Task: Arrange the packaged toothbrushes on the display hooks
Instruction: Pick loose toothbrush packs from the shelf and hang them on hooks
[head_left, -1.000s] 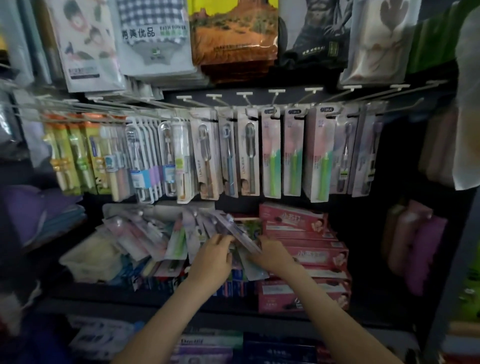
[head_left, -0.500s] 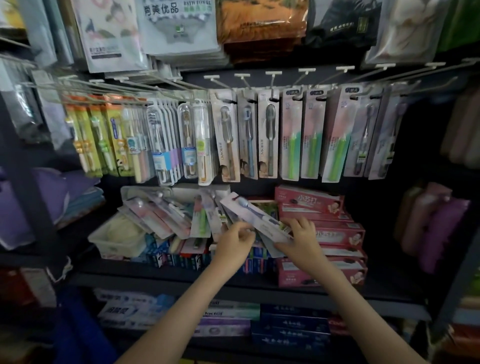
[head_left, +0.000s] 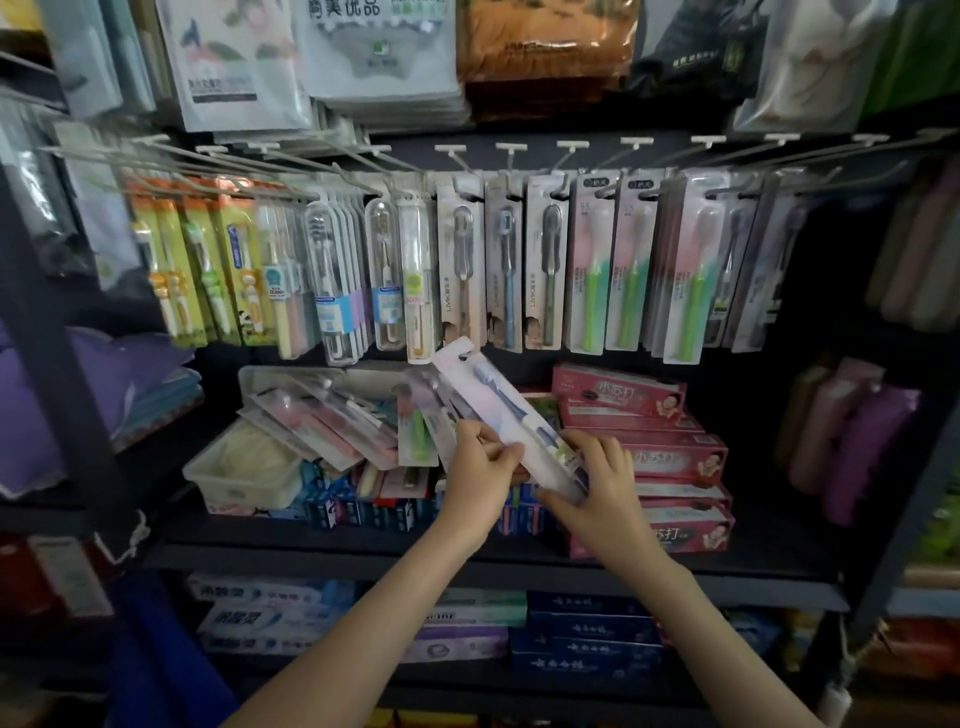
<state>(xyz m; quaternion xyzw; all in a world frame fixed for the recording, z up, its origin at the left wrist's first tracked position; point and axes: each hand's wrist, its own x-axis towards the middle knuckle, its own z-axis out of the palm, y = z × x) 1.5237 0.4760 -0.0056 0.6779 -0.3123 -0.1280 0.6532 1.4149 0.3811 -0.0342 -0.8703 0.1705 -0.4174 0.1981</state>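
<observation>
Left hand (head_left: 480, 470) pinches toothbrush pack (head_left: 493, 402) at mid-length; right hand (head_left: 597, 486) grips its lower end. Pack tilted, top end up-left, just below the hooks (head_left: 511, 149) and their hanging row. Loose packs (head_left: 332, 428) heaped left of the hands; red boxes (head_left: 670, 457) to their right.

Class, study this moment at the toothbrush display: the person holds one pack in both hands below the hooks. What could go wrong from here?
1. The held pack, pinched at its lower end by the left hand and right hand, has its top end just under the hanging packs; lifting may knock them off.
2. The loose pile lies heaped beside the left hand; a nudge could make it slide.
</observation>
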